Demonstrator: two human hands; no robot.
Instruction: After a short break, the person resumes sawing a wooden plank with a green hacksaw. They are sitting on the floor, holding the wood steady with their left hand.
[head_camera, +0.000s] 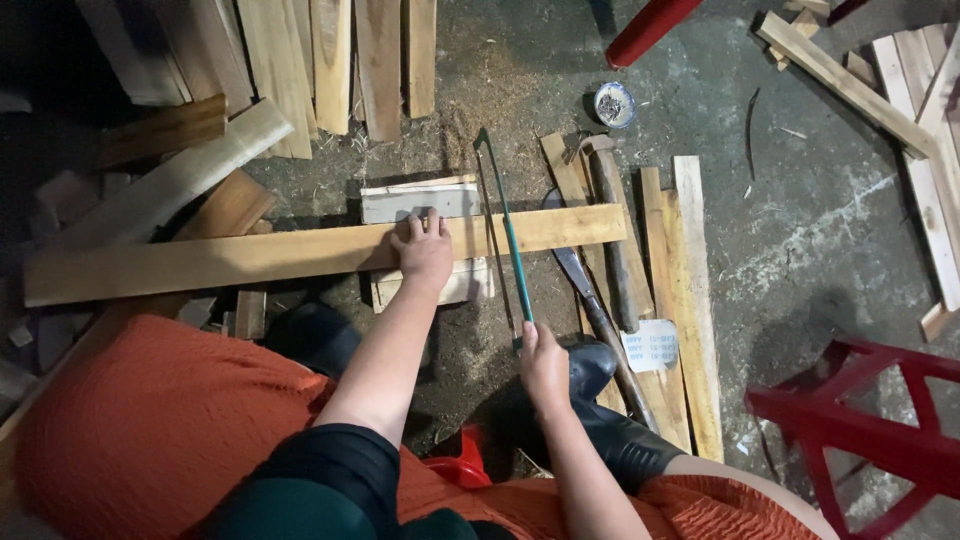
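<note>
Kneeling low, a person presses the left hand (424, 250) flat on a long plank (300, 252). Meanwhile the right hand (543, 360) grips a green-framed saw (505, 235) crossing it.

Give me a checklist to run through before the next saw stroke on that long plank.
1. Left hand pressing flat on the long plank: ok.
2. Right hand gripping the handle of the green-framed saw: ok.
3. Saw crossing the plank, clear of the left hand's fingers: ok, though close.
4. Plank resting on the wooden block under the cut: ok.
5. Blade seated in a marked line: cannot tell.
6. Hammer and knife lying right of the saw, out of its path: ok.
</note>
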